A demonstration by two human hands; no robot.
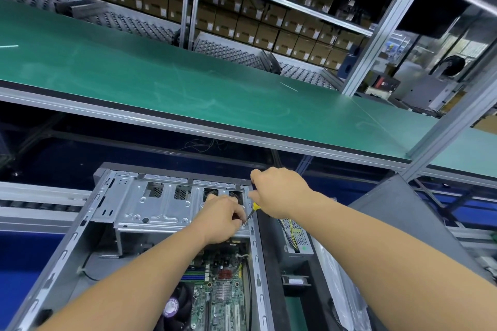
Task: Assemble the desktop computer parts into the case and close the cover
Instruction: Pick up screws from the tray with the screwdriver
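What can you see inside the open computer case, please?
Inside the case: a metal drive cage and the motherboard with a fan. Both forearms cover part of the board.

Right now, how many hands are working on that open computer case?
2. The left hand pinches something small at the drive cage's right corner. The right hand holds a yellow-handled screwdriver just beside it, tip pointing down at that spot.
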